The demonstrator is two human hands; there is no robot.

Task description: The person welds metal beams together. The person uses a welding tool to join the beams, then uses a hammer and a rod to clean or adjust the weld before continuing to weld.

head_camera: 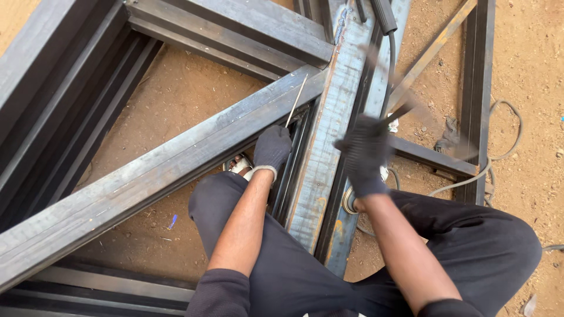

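— Clenched, both of them, as far as I can see from here: my left hand [272, 147], in a dark knitted glove, is closed around the lower end of a thin straight grey metal rod [296, 101].

— And the right?

— My right hand [365, 154], also gloved, is gripping a dark slim tool handle [398, 113]; it's blurred, so I can't tell what the tool is.

— Where does the rod sit?

— It slants up from my left fist and crosses the edge of the long grey steel box beam [147, 176] that runs diagonally over the sandy brown ground [176, 100]. My right hand hangs over the scuffed flat steel beam [329, 129] between my knees. A black cable [390, 64] comes down beside that beam towards my right hand.
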